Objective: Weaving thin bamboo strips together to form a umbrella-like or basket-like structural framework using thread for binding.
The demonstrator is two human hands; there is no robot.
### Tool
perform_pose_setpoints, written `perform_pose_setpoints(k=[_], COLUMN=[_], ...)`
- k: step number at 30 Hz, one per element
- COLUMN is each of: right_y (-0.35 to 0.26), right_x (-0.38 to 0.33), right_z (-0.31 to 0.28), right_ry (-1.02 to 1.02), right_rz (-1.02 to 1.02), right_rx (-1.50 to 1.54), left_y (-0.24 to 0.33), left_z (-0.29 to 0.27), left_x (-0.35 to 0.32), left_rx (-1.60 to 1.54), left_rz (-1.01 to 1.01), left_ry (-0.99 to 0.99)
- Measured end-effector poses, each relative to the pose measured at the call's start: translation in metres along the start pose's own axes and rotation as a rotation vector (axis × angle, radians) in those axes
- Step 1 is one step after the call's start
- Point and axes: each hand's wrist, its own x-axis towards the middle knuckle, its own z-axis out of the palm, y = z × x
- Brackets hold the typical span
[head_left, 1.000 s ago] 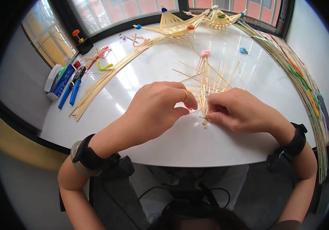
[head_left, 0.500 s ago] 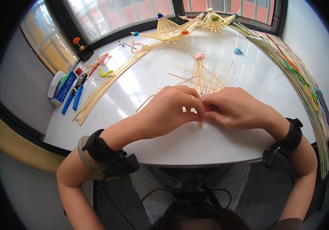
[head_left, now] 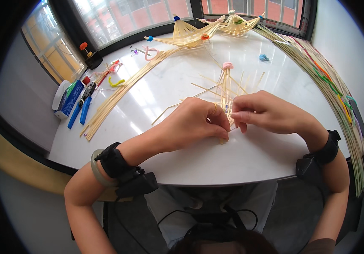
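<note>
In front of me on the white table lies a partly woven piece of pale bamboo strips (head_left: 226, 86), its far end bound with pink fuzzy pipe cleaner (head_left: 227, 65). Loose strip ends fan out to both sides of it. My left hand (head_left: 201, 120) pinches the strips at their near end, where a short tip pokes out below the fingers. Close by on the right, my right hand (head_left: 266, 112) has its fingers curled and pressed together beside the weave. Whatever it pinches is hidden. A thin strand shows between the two hands.
Finished woven bamboo pieces (head_left: 186, 36) stand at the back by the window. Bamboo strips (head_left: 127, 93) lie at left, near blue-handled pliers (head_left: 86, 103) and a blue box (head_left: 69, 99). Long greenish strips (head_left: 317, 80) run along the right edge. A blue pipe-cleaner knot (head_left: 263, 57) lies back right.
My right hand has drawn slightly up and right, opening a small gap from the left hand. The weave has shifted a little to the right, with the left hand still at its near end.
</note>
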Motion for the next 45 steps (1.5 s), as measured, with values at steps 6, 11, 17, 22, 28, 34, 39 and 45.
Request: perform_pose_setpoints(k=[6,11,17,22,28,34,39,45], right_y=[-0.019,-0.050,-0.065,-0.109,-0.138,-0.150,-0.146,-0.134], right_x=[-0.019,-0.030,-0.012,0.022,0.043,0.051,0.043,0.043], right_z=[-0.030,-0.042,-0.043,-0.038,-0.035,-0.039,-0.050,-0.055], right_ry=[0.054,-0.068,-0.075,-0.128,-0.138,-0.023,0.150,0.298], right_rz=[-0.026,0.026,-0.200,-0.061,0.007,0.048,0.021,-0.049], right_rx=[0.083,-0.154,-0.388,-0.646,-0.745,-0.895,-0.967,-1.056], left_y=[-0.002,-0.003,0.001,0.005,0.007,0.000,0.003,0.001], left_z=[-0.002,-0.004,-0.004,-0.002,0.002,-0.004,-0.003,-0.006], left_x=[0.004,0.005,0.005,0.002,0.003,0.004,0.006,0.002], left_rx=[-0.072,0.017,0.061,0.055,0.011,-0.017,-0.086,-0.004], left_rz=[-0.078,-0.061,-0.084,-0.057,-0.086,-0.083,-0.076,-0.052], left_ry=[0.011,0.002,0.005,-0.022,0.001,-0.006,-0.012,0.014])
